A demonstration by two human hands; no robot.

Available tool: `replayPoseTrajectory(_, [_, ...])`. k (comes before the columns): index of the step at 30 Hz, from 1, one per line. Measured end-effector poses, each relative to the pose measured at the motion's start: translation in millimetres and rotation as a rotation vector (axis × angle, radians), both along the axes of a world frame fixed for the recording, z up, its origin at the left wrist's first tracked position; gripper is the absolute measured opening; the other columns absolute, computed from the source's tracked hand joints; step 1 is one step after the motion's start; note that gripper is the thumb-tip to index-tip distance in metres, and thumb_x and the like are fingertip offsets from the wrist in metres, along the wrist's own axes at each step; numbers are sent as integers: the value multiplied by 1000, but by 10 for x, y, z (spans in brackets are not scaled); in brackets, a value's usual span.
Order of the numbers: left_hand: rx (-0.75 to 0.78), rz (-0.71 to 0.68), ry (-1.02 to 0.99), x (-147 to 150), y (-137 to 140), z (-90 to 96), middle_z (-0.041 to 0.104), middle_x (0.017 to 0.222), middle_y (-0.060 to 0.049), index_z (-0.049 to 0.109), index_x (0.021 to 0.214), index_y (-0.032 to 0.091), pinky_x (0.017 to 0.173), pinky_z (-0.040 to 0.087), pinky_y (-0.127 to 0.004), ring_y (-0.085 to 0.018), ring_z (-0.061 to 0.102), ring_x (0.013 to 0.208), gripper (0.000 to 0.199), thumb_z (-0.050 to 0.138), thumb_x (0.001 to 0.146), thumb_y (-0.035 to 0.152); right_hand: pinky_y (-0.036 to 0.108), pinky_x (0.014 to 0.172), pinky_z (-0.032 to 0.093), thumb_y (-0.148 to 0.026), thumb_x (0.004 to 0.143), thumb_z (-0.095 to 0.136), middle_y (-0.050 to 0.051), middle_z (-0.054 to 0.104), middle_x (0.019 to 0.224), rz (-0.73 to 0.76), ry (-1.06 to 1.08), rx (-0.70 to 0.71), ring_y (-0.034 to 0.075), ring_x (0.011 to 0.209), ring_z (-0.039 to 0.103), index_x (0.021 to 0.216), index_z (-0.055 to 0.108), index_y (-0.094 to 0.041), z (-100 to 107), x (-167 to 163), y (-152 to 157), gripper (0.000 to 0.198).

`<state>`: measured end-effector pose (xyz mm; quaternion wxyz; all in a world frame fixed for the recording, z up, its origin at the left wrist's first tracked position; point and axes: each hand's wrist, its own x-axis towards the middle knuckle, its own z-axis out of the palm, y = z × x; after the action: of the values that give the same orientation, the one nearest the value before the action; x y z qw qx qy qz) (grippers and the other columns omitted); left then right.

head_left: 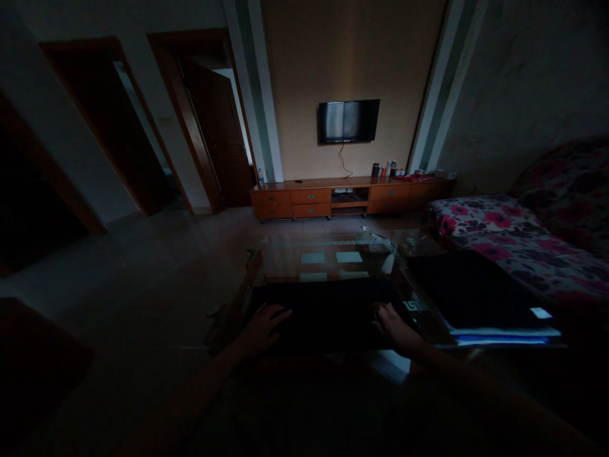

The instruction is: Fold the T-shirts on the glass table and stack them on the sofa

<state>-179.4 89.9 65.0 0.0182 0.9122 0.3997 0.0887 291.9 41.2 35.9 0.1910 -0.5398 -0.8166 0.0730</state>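
"What's the person working on over there?"

"A black, flat piece of what looks like folded cloth (328,317). It lies on the glass worktop (281,270), right in front of the person, between the two hands."

"And the hands?"

"The left hand (265,325) is over the cloth's left side, palm down, fingers spread and loose, clenched on nothing. The right hand (396,325) is at the right side, its fingers bent over the cloth. It's so dim I can't tell whether they pinch it or merely rest there."

"Anything else on the worktop?"

"A stack of folded pieces (469,289) to the right, just beyond the right hand. Black on top, white and blue layers showing along the near edge, and a small white label (541,313) near the corner."

"What's past that?"

"A sofa (495,219) with a flowered cover on the right. Against the far wall there's a long wooden cabinet (311,203) with bottles and cans standing on its right half, and a television (349,121) hangs above it, a cable dangling below."
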Motion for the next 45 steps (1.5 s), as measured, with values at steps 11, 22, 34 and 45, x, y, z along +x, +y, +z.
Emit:
replayPoseTrajectory(11, [-19,102,35,-9,-9,92,44,159,-8,42,155,35,123,15,-61,-35,35,148,75,66,86,51,58,118,28,-39,100,48,9,62,130,8,-59,19,28,127,53,109,62,-24,154,-40,-39,23])
replayPoseTrajectory(22, [148,212,39,506,526,227,38,162,-14,42,154,18,123,25,-47,-31,33,150,68,50,96,53,48,118,29,-47,103,39,13,39,161,-159,-263,51,31,148,33,151,48,-23,374,-479,754,55])
replayPoseTrajectory(34, [-26,357,96,528,745,-111,28,167,-10,34,159,23,125,18,-52,-31,24,155,83,40,93,72,49,125,13,-68,99,31,7,17,170,-246,-304,-133,33,157,13,162,31,-31,64,-486,987,72])
replayPoseTrajectory(45, [-29,244,32,1063,790,-141,24,168,-14,30,159,10,124,25,-45,-28,29,153,81,35,98,63,48,127,8,-67,100,20,2,9,171,-114,-241,-175,25,158,5,164,20,-21,110,-1199,1056,79])
